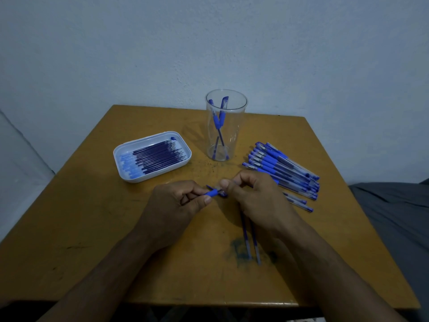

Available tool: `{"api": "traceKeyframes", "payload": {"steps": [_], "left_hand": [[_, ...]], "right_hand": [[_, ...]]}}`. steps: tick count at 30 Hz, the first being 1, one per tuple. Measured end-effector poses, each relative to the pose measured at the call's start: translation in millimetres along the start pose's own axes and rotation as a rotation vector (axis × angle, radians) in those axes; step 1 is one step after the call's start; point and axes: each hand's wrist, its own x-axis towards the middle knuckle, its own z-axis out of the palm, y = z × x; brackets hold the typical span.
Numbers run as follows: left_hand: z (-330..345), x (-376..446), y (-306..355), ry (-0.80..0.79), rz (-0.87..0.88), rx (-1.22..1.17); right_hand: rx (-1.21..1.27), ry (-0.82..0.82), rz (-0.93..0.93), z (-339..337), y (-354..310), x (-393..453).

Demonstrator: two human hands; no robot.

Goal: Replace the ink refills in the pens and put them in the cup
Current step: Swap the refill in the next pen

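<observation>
1. Left hand (176, 201) pinching pen (212, 193) by its blue grip, right hand (253, 194) pinching the other end
2. Long axis running hand to hand
3. Cup (226, 126) straight beyond both hands, right likely nearer

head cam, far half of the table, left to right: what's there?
White tray of ink refills → clear cup with two pens → pile of pens.
</observation>
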Motion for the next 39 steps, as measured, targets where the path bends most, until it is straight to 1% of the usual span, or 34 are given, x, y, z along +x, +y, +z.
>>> {"api": "traceKeyframes", "payload": {"steps": [5,9,12,16,19,23,27,30,32,34,37,39], "left_hand": [[1.0,-0.1,1.3,0.010,-0.010,-0.013],[0.2,-0.1,0.4,0.010,0.001,-0.007],[0.8,-0.2,1.7,0.013,-0.001,-0.016],[0.7,0.3,1.9,0.015,-0.011,-0.015],[0.3,-0.4,2.5,0.010,-0.001,-0.015],[0.2,-0.1,3.5,0.013,-0.023,-0.032],[-0.6,1.1,4.9,0.038,-0.072,-0.061],[0.7,2.2,6.7,0.118,-0.107,-0.101],[1.5,2.6,6.3,0.173,-0.122,-0.117],[1.8,2.8,4.8,0.189,-0.133,-0.111],[2.3,2.6,4.0,0.187,-0.127,-0.088],[2.9,2.2,3.6,0.193,-0.119,-0.090]], "right_hand": [[0.086,-0.087,-0.014,-5.0,-2.6,0.5],[0.048,-0.019,0.006,-1.8,-0.4,0.5],[0.016,-0.033,-0.006,-1.7,1.7,1.1],[0.093,-0.078,0.006,-4.8,0.6,1.7],[0.034,-0.017,-0.012,-2.2,0.9,1.2],[0.052,-0.006,-0.034,-0.4,1.9,1.4],[0.076,0.132,-0.052,-5.0,-0.9,3.5],[-0.053,0.166,-0.079,-6.0,-1.5,0.9],[-0.238,0.123,-0.118,-2.9,-0.8,-1.5],[-0.413,0.062,-0.171,2.7,1.1,-3.1],[-0.570,-0.008,-0.234,9.7,0.8,-4.6],[-0.646,-0.033,-0.239,12.8,-0.8,-5.3]]}}
